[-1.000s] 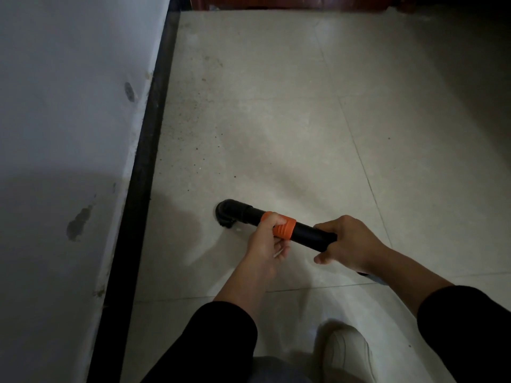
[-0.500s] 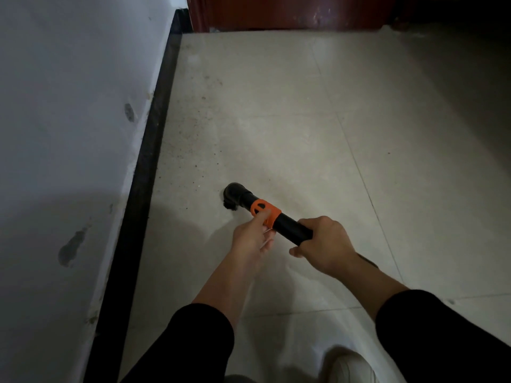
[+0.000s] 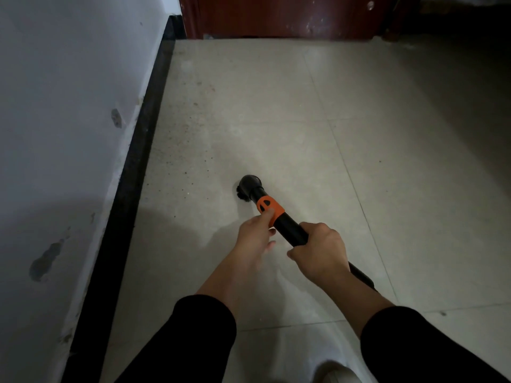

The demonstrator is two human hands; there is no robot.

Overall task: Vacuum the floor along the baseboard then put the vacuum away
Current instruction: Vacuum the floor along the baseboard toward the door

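The right hand (image 3: 318,252) was wrapped tight round the black vacuum wand (image 3: 291,232), fingers curled under it. The left hand (image 3: 253,240) sat just ahead, its thumb laid on the orange collar (image 3: 269,207) and its other fingers loose below the tube. I could not tell whether they closed on it. From that grip the wand ran forward and a little to the left, ending at the brush nozzle (image 3: 247,187), which was down on the pale tiled floor (image 3: 345,134).

The nozzle stood apart from the black baseboard (image 3: 130,189), with a band of tile between them, and the dark grit (image 3: 177,156) lay in that band and further ahead toward the red-brown door (image 3: 276,15). The wand's long axis pointed roughly along the wall, so I judged the next sweep needed the tip swung left, the left hand being the nearer one to guide it.
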